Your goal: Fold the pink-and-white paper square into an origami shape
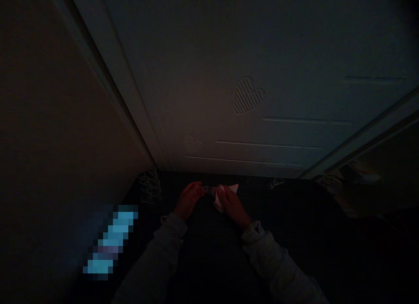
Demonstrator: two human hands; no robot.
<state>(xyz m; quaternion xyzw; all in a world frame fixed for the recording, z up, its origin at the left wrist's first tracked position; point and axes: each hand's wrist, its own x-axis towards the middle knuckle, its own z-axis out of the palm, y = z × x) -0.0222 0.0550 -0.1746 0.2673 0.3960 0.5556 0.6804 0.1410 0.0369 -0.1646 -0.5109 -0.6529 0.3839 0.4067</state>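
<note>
In the dim light a small clear glass [210,190] lies sideways between my two hands. My left hand [190,200] has its fingers closed around the left end of it. A pale cloth or tissue [234,188] is in my right hand [231,204], whose fingers are wrapped round it against the right end of the glass. One corner of the cloth sticks out past the thumb. The glass's exact shape is partly hidden by my fingers and the dark.
On the dark table [209,243], several clear glasses [150,187] stand clustered at the back left, with a few more glassy shapes [276,182] at the back right. A lit, blurred-out screen [113,238] is at left. Behind rises a pale panel [209,98] with carved hearts.
</note>
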